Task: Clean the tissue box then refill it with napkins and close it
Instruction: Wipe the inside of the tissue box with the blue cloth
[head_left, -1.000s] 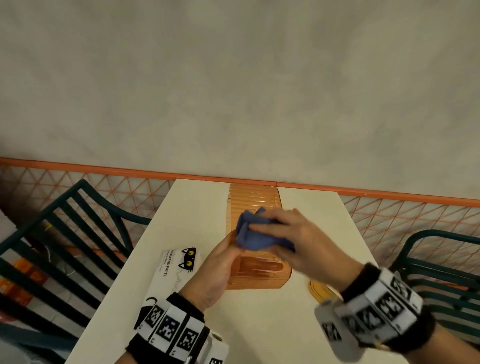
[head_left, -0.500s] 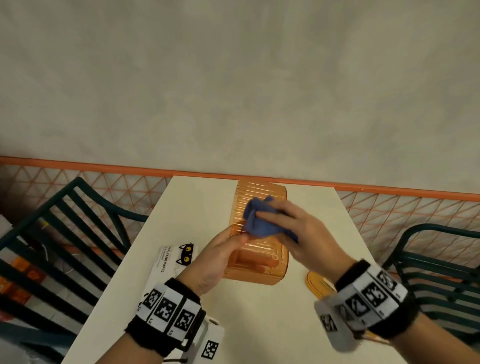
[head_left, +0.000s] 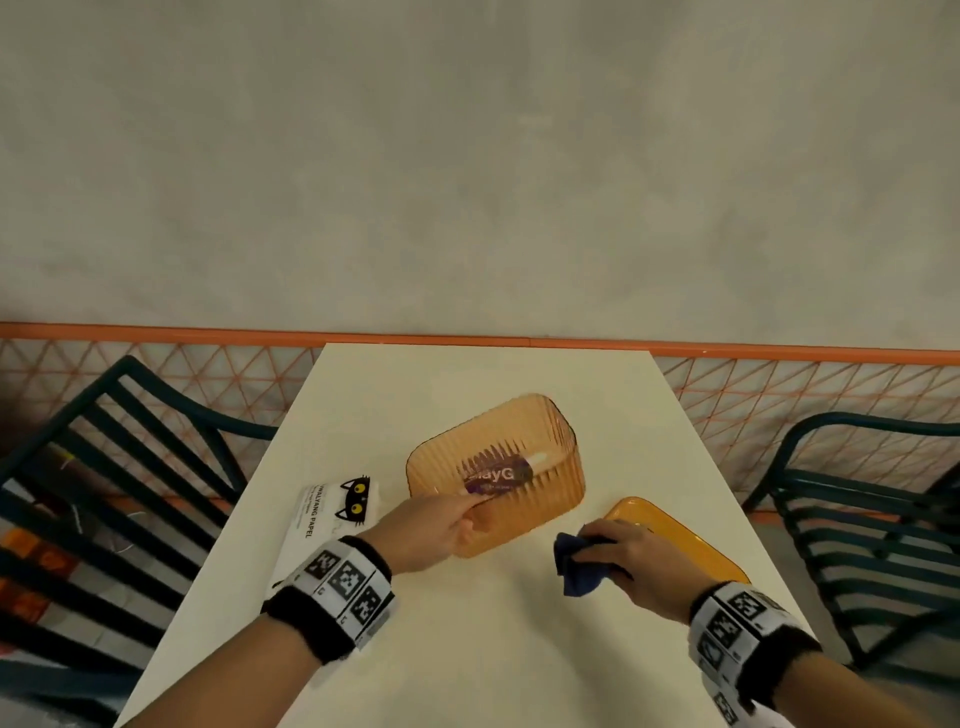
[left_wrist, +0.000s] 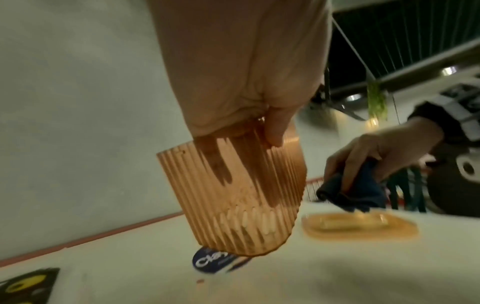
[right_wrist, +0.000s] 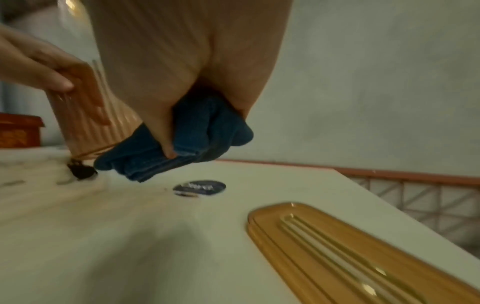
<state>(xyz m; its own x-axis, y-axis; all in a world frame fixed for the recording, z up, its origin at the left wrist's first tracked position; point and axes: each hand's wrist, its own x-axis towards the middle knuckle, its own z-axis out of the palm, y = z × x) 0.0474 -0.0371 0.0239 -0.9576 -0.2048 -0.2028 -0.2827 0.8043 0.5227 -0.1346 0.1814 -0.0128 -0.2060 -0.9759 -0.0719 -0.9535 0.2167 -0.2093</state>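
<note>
A white napkin pack (head_left: 332, 512) printed with a black cat face and the word "PAPEL" lies at the desk's (head_left: 467, 649) left edge. The left hand (head_left: 426, 530) grips the ribbed orange tissue box (head_left: 498, 467) by its rim, lifted and tilted over a round dark sticker (right_wrist: 199, 187) (lettering only partly legible). The right hand (head_left: 634, 558) clutches a bunched blue cloth (head_left: 574, 569) beside the orange lid (head_left: 685, 540). Green slatted chairs (head_left: 114, 467) flank the desk; a grey wall (head_left: 467, 156) rises behind.

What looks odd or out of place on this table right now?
The orange tissue box is lifted and tilted in the left hand, and its lid lies apart beside it. Nothing is spilled.
</note>
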